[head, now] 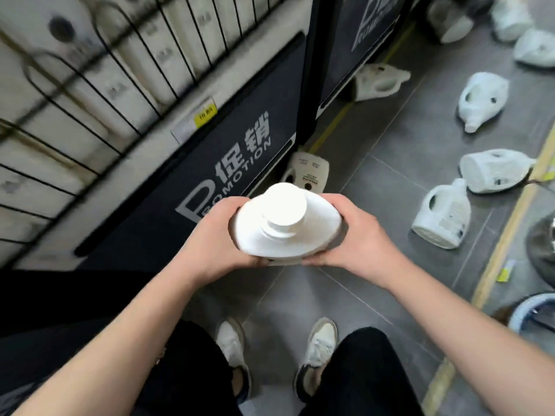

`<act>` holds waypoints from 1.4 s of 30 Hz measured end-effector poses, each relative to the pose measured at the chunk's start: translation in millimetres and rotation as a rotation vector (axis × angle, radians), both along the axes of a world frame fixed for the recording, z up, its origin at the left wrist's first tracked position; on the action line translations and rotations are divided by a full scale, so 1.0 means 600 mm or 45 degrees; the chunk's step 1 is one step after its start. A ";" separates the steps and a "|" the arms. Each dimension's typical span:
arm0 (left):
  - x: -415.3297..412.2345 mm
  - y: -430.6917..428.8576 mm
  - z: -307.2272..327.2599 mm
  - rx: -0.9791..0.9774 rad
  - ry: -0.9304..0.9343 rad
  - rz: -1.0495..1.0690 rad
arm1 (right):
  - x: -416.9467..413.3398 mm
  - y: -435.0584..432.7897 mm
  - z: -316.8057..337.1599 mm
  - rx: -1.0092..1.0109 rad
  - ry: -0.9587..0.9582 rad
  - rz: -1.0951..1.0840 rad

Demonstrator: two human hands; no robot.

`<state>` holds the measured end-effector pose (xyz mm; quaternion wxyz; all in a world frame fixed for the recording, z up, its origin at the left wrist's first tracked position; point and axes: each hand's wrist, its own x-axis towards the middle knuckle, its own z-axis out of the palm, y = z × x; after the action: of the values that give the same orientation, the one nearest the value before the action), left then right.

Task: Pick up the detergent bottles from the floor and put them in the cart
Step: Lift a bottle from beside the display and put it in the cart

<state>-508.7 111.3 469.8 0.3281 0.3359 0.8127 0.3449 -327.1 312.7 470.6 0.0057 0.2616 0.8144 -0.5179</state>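
I hold a white detergent bottle upright in front of me, cap towards the camera. My left hand grips its left side and my right hand grips its right side. The wire-sided cart stands at the upper left with several white bottles packed inside it. Several more white bottles lie on the grey floor: one by the cart's base, one farther back, and others to the right.
A dark promotion panel covers the cart's lower side. A yellow floor line runs along the right. Round basins sit at the right edge. My feet in pale shoes stand on the grey tiles below.
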 end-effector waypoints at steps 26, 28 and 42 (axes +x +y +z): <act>0.027 -0.172 0.688 0.866 -0.020 0.170 | -0.011 -0.141 0.747 0.048 0.705 0.095; 0.028 -0.206 0.690 0.869 0.008 0.257 | -0.032 -0.164 0.752 0.013 0.706 0.155; 0.247 -0.455 0.705 0.853 0.361 1.198 | -0.145 -0.351 0.738 -0.282 0.723 1.049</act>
<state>-360.8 -161.5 893.0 -0.0957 0.0677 0.7571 0.6427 -413.8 101.8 913.6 0.0157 -0.2342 0.7598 -0.6064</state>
